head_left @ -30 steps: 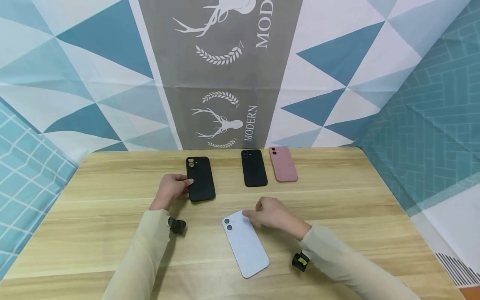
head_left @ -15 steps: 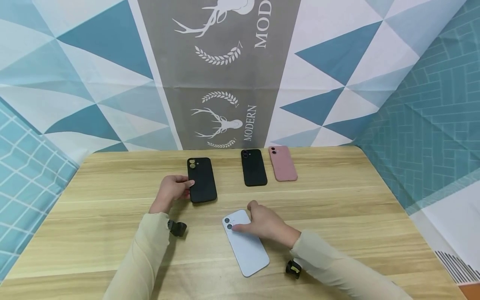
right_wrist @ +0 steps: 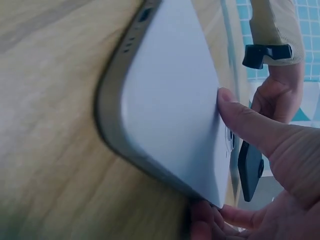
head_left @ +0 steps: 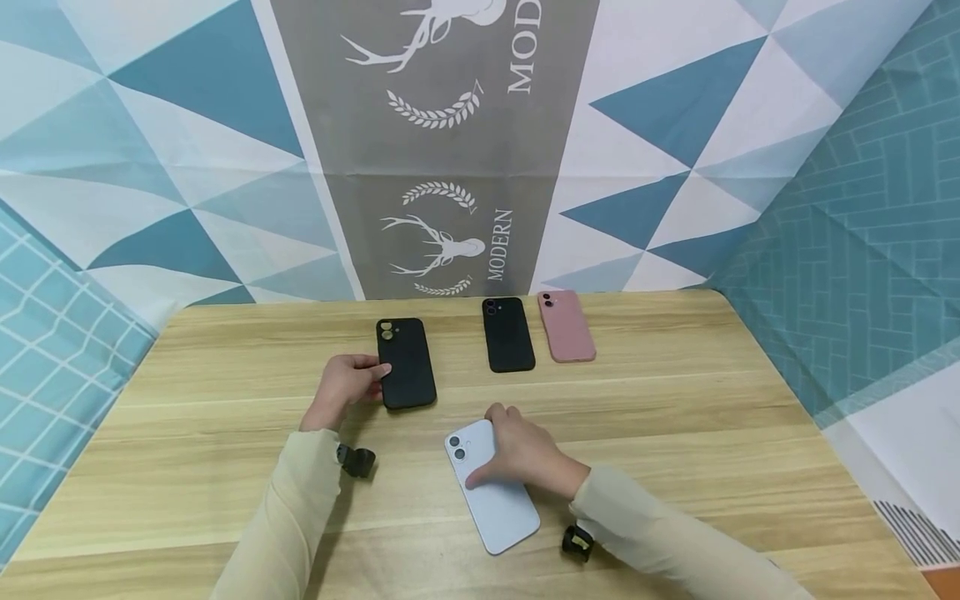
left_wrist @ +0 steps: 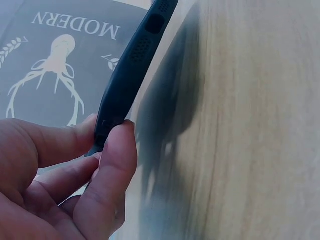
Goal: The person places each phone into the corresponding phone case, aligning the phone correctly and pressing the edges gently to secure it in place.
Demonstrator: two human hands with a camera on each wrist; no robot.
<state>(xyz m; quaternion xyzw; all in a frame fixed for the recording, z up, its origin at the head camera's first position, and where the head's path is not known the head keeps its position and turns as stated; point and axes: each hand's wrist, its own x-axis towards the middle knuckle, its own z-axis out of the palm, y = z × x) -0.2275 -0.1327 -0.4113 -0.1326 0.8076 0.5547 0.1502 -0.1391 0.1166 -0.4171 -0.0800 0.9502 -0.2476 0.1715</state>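
Four slim phone-shaped things on one wooden table (head_left: 225, 383), and both hands are busy. Left hand (head_left: 348, 379) has a black case (head_left: 407, 364) pinched by its left long edge, thumb on the back and fingers tucked under, so barely open at all. The wood tone shows through the camera cutouts. From the left wrist you see the case edge-on, with speaker holes along its end and a shadow on the wood; can't tell if any corner touches down.

Right hand (head_left: 528, 450) is spread wider and grips a white phone (head_left: 501, 517) across its width, thumb at one long edge, fingers round the other. The phone is back up, nearer the person than the case and a bit to the right, camera end pointing away. Whether it's lifted even slightly, I can't tell.

Further back, near the far edge, a black phone (head_left: 508, 335) and a pink phone (head_left: 567, 327) lie side by side, backs up, just apart from each other. Both are to the right of the black case.

Pale sleeves (head_left: 281, 508) on both arms, and a small black wrist camera (head_left: 356, 461) on each. Behind the table hangs a patterned cloth (head_left: 442, 158), grey with white deer heads, flanked by blue and white triangles.
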